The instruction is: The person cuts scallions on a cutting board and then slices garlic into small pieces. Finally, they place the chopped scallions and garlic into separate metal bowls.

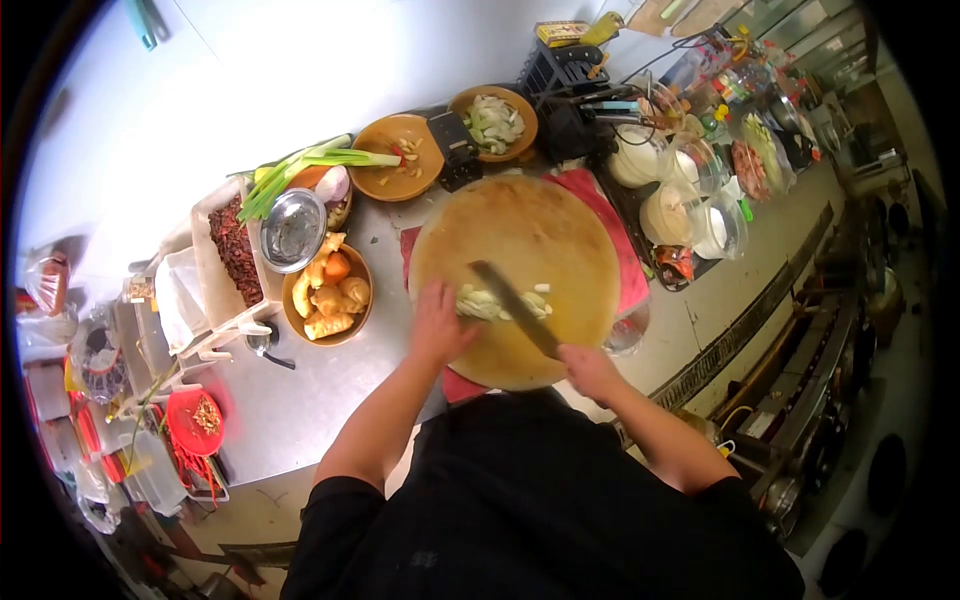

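A steel counter (300,400) is running across the view, and a round wooden chopping board (530,230) is sitting on it over a red cloth (612,225) that is showing at the board's far and right edges. To the left of the board a brown bowl (371,290) is holding yellow and orange chunks, and beyond the board two more brown bowls are standing, one (385,178) carrying only a few small bits and the other (500,92) filled with chopped pale pieces. Green onion stalks (300,165) are lying across a small steel bowl (292,230) at the far left. The left hand (437,325) is resting on the near left part of the board, its fingers curling down and pressing on the left end of a pale vegetable (485,305), so it is clamping that pile against the wood. The right hand (590,370) is sitting at the board's near right edge, closing tightly around the handle of a knife (512,303). The blade is slanting up and to the left from that hand, crossing the pale vegetable just beside the left fingertips. A few cut slices are lying loose on the board on the right side of the blade, touching one another.
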A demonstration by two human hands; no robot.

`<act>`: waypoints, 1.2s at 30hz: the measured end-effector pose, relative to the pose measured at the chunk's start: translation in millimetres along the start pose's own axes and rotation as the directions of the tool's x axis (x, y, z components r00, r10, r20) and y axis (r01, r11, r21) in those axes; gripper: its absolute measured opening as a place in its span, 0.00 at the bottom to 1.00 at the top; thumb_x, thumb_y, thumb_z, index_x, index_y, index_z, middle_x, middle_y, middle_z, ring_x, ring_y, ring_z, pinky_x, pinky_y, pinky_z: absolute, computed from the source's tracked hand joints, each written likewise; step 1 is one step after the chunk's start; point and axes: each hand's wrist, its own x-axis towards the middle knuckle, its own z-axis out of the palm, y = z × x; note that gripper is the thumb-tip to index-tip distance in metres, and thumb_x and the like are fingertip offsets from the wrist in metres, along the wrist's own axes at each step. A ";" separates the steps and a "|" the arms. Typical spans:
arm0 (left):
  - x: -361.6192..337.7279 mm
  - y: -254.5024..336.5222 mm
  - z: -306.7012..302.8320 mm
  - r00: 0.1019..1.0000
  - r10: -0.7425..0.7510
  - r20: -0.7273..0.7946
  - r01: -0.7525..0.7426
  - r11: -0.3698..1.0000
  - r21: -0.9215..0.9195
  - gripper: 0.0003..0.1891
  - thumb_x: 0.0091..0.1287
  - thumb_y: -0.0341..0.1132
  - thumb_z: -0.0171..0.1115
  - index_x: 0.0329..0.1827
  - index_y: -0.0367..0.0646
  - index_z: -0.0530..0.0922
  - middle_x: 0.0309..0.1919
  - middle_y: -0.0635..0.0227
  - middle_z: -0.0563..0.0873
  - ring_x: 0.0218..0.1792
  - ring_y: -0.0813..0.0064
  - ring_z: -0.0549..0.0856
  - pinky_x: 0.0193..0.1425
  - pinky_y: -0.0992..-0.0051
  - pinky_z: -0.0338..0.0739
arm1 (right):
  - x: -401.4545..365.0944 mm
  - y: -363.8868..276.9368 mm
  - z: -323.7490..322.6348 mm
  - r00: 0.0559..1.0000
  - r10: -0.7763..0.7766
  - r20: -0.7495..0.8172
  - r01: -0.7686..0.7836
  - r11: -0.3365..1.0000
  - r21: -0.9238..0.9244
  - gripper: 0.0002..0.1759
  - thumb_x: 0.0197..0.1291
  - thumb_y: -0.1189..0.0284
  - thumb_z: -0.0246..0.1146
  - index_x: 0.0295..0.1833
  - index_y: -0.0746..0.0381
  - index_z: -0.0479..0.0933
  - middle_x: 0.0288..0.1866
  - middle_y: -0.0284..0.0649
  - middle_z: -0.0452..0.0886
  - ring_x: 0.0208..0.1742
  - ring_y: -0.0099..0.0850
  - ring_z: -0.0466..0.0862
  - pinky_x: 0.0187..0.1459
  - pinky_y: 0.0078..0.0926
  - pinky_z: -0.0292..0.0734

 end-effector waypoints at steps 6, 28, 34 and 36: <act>30.2 53.4 38.4 0.944 0.135 0.300 -0.122 0.991 -0.063 0.51 0.49 0.55 0.78 0.74 0.39 0.65 0.74 0.41 0.61 0.77 0.40 0.56 0.81 0.50 0.48 | -32.9 53.2 -32.0 0.810 0.552 0.195 -0.420 0.315 0.851 0.38 0.69 0.34 0.45 0.19 0.56 0.63 0.11 0.34 0.61 0.10 0.30 0.63 0.18 0.31 0.63; 119.0 106.3 56.8 0.965 -0.070 -0.252 -0.016 0.946 -0.325 0.34 0.56 0.47 0.73 0.67 0.44 0.75 0.70 0.48 0.70 0.72 0.44 0.66 0.75 0.51 0.62 | 48.6 -29.3 -59.1 0.824 0.262 0.503 -0.559 0.229 0.797 0.42 0.70 0.32 0.37 0.21 0.58 0.64 0.14 0.34 0.61 0.12 0.29 0.62 0.20 0.28 0.66; 258.6 99.9 31.2 0.855 -0.342 -0.390 0.037 0.790 -0.612 0.27 0.64 0.44 0.66 0.62 0.36 0.76 0.62 0.47 0.78 0.64 0.47 0.75 0.70 0.58 0.68 | 98.9 -120.9 -134.4 0.944 0.292 0.153 -0.297 0.551 0.780 0.33 0.74 0.43 0.48 0.27 0.61 0.67 0.17 0.35 0.67 0.12 0.28 0.68 0.18 0.29 0.68; 310.0 86.5 30.0 0.793 -0.513 -0.329 0.155 0.692 -0.705 0.26 0.66 0.44 0.62 0.60 0.33 0.78 0.58 0.45 0.81 0.59 0.49 0.80 0.67 0.61 0.71 | 108.7 -143.2 -143.0 0.958 0.280 0.056 -0.215 0.579 0.786 0.31 0.75 0.46 0.48 0.28 0.61 0.67 0.18 0.35 0.68 0.12 0.27 0.68 0.17 0.28 0.68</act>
